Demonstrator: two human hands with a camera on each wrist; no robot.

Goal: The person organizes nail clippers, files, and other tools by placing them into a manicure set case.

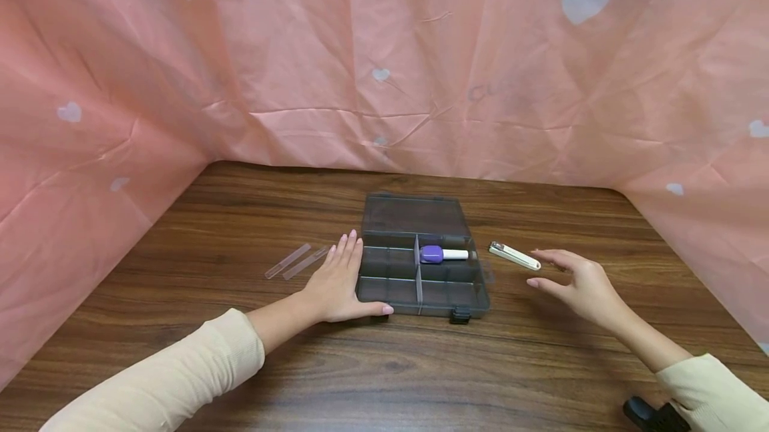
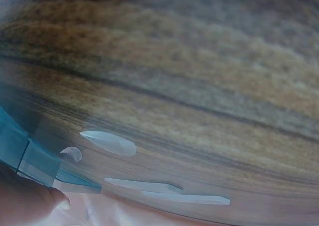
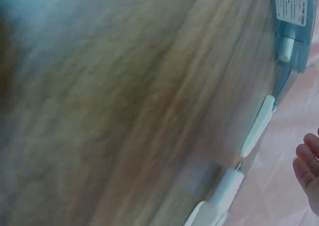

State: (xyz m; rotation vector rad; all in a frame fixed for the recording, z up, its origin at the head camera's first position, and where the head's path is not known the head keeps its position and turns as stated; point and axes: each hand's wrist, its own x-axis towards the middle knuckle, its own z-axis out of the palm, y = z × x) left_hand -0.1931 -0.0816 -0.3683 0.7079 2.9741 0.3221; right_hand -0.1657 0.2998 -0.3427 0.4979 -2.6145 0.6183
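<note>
An organizer box (image 1: 393, 293) of dark see-through plastic lies with its lid opened back. In its upper right compartment lies a purple nail polish bottle (image 1: 431, 255) with a white cap. My left hand (image 1: 339, 282) rests against the box's left side, fingers straight and thumb along the front edge. To the right of the box lies a white nail clipper (image 1: 515, 256). My right hand (image 1: 585, 288) is by the clipper's near end, thumb and fingers apart with nothing between them; whether the index finger touches it I cannot tell.
Two clear plastic strips (image 1: 288, 261) lie left of the box, partly near my left hand. A black object (image 1: 655, 415) shows by the right sleeve. In the right wrist view a white item (image 3: 219, 196) of unclear kind appears below the clipper. Pink curtains (image 1: 372, 125) enclose the table.
</note>
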